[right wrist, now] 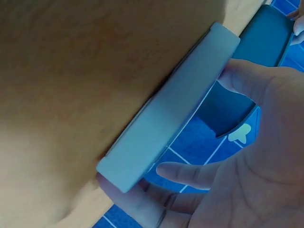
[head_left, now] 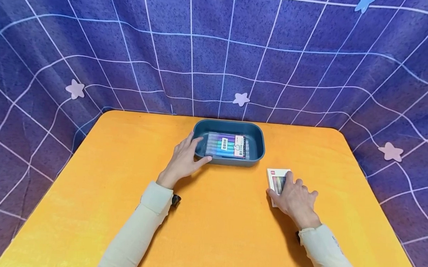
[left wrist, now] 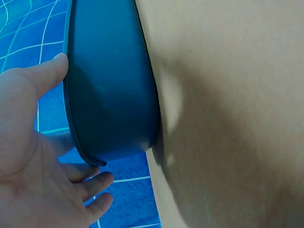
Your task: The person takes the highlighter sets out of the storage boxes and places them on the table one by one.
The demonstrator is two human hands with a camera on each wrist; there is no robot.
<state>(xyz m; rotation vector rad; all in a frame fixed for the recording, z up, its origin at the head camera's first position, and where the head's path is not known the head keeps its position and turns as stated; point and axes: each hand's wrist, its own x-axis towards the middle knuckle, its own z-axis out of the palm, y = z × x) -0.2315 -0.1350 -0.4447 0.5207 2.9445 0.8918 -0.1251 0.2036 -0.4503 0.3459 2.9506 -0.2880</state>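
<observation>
Bin (head_left: 234, 162), pen pack (head_left: 218, 145) inside; white box (head_left: 278, 181) nearby

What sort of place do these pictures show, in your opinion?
Probably a curtained-off work corner, perhaps staged for filming. Purple-blue, grid-patterned fabric curtains with pale star shapes hang behind and beside a broad orange table, which holds a dark teal, rounded rectangular tub.

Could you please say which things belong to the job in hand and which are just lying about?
Apparently in the job:
white box, gripped by the right hand
dark bin, touched by the left hand
pen pack inside it

Just background:
table
curtain
star shapes
</observation>
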